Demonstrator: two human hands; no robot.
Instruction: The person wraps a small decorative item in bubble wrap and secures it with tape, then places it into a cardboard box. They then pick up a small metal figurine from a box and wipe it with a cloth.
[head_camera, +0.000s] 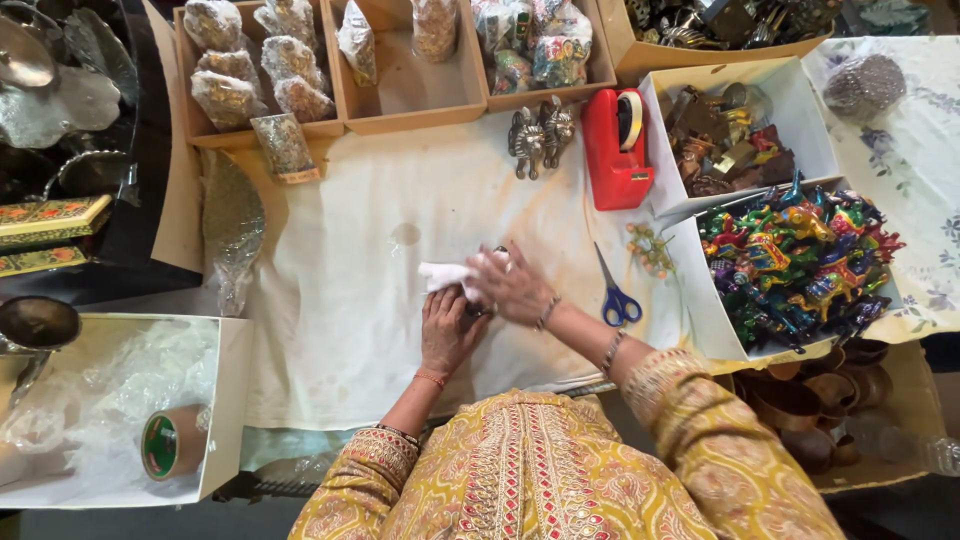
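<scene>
My left hand (448, 330) and my right hand (515, 285) meet at the middle of a white cloth-covered table (340, 300). Together they hold a small object wrapped in white paper (445, 274). The right hand lies over the top of the bundle, the left hand grips it from below. A dark part of the object peeks out between the fingers; what it is cannot be made out. Both wrists wear bangles.
Blue-handled scissors (612, 295) lie right of my hands. A red tape dispenser (617, 148) and two small metal figures (541, 133) stand farther back. A white box of colourful figurines (790, 265) is at right, cardboard trays of wrapped bundles (255, 65) at back, a tape roll (172, 441) at left.
</scene>
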